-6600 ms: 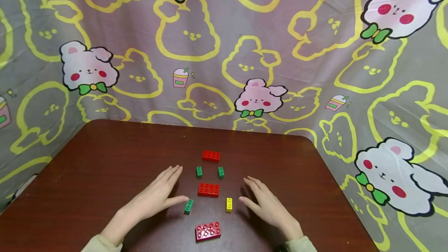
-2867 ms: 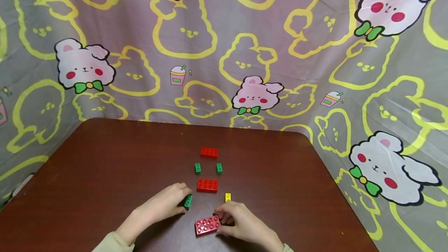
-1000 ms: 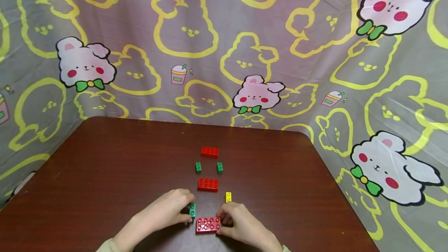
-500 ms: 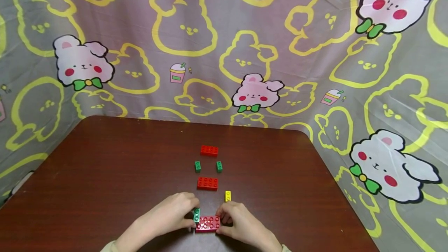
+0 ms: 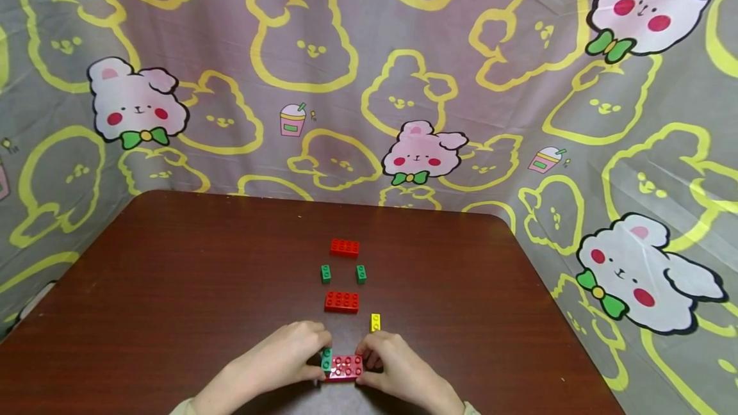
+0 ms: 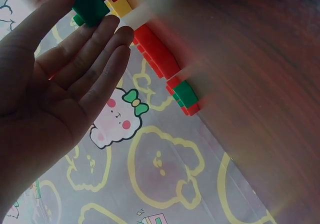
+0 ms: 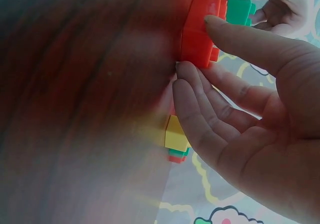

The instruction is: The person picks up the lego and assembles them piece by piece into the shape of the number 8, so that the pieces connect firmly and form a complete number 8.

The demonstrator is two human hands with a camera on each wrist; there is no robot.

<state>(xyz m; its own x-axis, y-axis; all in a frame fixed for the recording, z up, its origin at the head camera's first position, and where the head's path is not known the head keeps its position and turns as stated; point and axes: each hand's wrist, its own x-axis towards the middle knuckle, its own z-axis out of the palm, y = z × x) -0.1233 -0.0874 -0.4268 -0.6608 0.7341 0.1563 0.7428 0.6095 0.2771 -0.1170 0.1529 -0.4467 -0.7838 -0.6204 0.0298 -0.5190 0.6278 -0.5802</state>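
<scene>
Pinching green brick: left hand | gripping crimson brick: right hand, partly hiding yellow brick beyond

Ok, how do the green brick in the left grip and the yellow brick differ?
The green brick is pinched in the left grip; the yellow brick lies on the table, partly hidden by the right grip. The green brick is over the left end of the nearest red brick; the yellow brick stands apart from it. Both show two studs.

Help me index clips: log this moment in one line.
right hand: grips nearest red toy brick; left hand: pinches green two-stud brick over its left end; seating: unclear
</scene>
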